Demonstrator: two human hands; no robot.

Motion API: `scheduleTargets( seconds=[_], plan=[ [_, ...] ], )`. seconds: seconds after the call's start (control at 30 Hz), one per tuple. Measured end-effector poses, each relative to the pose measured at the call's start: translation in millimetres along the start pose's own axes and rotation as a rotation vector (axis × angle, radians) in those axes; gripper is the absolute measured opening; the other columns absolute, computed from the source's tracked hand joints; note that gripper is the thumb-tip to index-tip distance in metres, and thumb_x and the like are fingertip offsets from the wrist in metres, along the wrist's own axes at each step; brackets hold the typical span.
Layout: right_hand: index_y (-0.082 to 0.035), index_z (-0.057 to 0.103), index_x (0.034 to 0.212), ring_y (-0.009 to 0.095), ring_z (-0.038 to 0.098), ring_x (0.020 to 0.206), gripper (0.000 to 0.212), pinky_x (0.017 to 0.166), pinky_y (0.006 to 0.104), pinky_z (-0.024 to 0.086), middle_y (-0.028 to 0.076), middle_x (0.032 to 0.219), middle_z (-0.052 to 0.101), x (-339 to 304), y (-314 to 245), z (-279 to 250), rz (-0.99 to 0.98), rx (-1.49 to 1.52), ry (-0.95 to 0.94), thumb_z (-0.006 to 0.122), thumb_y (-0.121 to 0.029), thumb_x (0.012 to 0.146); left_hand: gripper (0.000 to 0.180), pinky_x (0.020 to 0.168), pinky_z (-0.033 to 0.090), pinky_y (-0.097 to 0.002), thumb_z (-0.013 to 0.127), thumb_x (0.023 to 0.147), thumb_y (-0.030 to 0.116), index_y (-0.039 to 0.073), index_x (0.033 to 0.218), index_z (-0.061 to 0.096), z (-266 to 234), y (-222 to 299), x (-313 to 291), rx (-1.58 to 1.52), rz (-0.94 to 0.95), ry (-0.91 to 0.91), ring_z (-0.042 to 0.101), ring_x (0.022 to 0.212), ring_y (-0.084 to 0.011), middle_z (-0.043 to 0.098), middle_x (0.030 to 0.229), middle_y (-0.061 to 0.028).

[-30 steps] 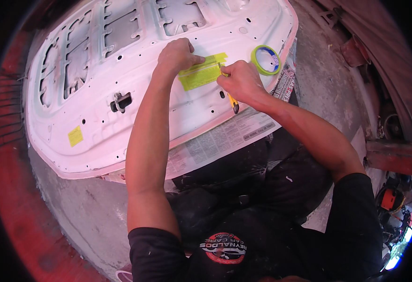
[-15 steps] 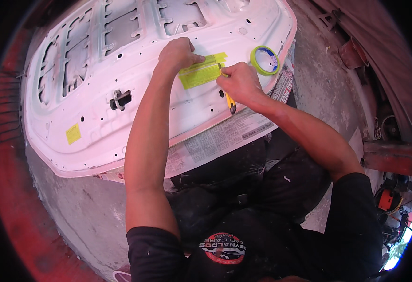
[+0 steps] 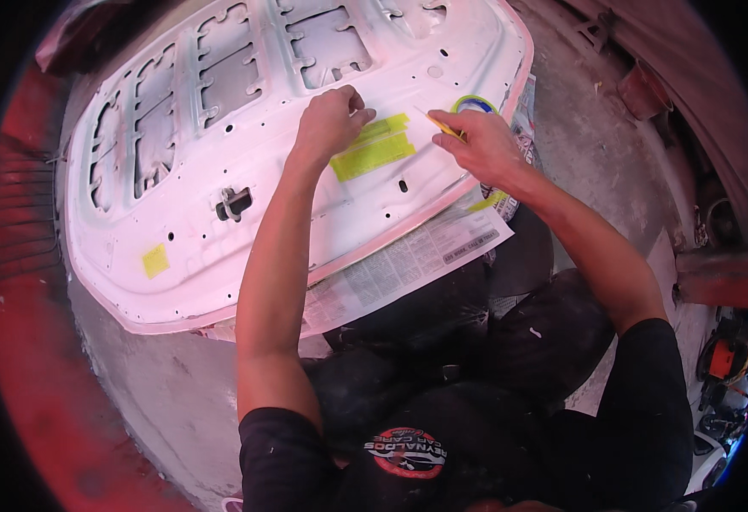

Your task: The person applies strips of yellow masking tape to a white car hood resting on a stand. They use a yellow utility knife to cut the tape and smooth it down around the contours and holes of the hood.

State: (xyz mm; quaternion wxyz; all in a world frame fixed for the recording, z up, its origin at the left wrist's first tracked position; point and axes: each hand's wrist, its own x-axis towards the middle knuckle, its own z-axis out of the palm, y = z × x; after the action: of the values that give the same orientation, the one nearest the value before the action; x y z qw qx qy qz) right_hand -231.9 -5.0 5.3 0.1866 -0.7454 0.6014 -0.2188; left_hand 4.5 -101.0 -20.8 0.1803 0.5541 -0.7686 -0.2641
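A white-coated metal car panel (image 3: 288,205) with cut-outs lies in front of me. Yellow-green masking tape (image 3: 374,160) covers a rectangular patch near its front edge, with a separate strip along the top. My left hand (image 3: 331,121) is at the upper left end of that strip, its fingers curled in; whether tape is between them is hidden. To the right of the patch, my right hand (image 3: 485,143) grips a yellow utility knife (image 3: 447,127), its thin blade pointing up and left above the panel. The green tape roll (image 3: 476,103) is partly hidden behind the right hand.
Newspaper sheets (image 3: 416,260) stick out from under the panel's front edge, close to my knees. A smaller yellow tape piece (image 3: 155,260) is stuck at the panel's left. A rusty reddish pot (image 3: 644,90) stands on the concrete floor (image 3: 596,162) at right.
My right hand has drawn the knife away from the tape, up and to the right, and turned it. The left fingers have come up from pressing on the strip. The view has shifted slightly.
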Motion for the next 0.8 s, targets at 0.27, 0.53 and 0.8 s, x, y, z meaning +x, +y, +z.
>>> scheduleTargets(
  seconds=[0.27, 0.53, 0.8],
  plan=[
    [-0.011, 0.069, 0.123, 0.033, 0.065, 0.079, 0.034, 0.068, 0.0447, 0.051, 0.014, 0.088, 0.064, -10.0, 14.4, 26.2, -0.23, -0.283, -0.047, 0.056, -0.01, 0.091, 0.029, 0.076, 0.053, -0.0371, 0.07, 0.09, 0.029, 0.0, 0.096, 0.066, 11.6, 13.7, 3.9, -0.09, 0.052, 0.112, 0.07, 0.081, -0.0243, 0.072, 0.092, -0.0141],
    [-0.01, 0.069, 0.124, 0.035, 0.066, 0.084, 0.039, 0.071, 0.0452, 0.052, 0.016, 0.093, 0.064, -4.9, 13.3, 23.4, -0.205, -0.32, -0.097, 0.053, -0.006, 0.088, 0.026, 0.079, 0.053, -0.0354, 0.068, 0.092, 0.023, 0.001, 0.103, 0.066, 10.0, 5.2, 1.8, -0.036, 0.086, -0.001, 0.069, 0.087, -0.0225, 0.072, 0.096, -0.0114],
    [-0.006, 0.067, 0.125, 0.033, 0.066, 0.088, 0.041, 0.073, 0.0437, 0.053, 0.016, 0.095, 0.065, -2.7, 24.9, 40.4, -0.275, -0.322, 0.014, 0.056, -0.001, 0.085, 0.025, 0.082, 0.053, -0.036, 0.067, 0.092, 0.022, 0.0, 0.105, 0.066, 8.2, 13.4, 0.3, -0.018, 0.13, 0.015, 0.069, 0.09, -0.0235, 0.073, 0.098, -0.0121]
  ],
)
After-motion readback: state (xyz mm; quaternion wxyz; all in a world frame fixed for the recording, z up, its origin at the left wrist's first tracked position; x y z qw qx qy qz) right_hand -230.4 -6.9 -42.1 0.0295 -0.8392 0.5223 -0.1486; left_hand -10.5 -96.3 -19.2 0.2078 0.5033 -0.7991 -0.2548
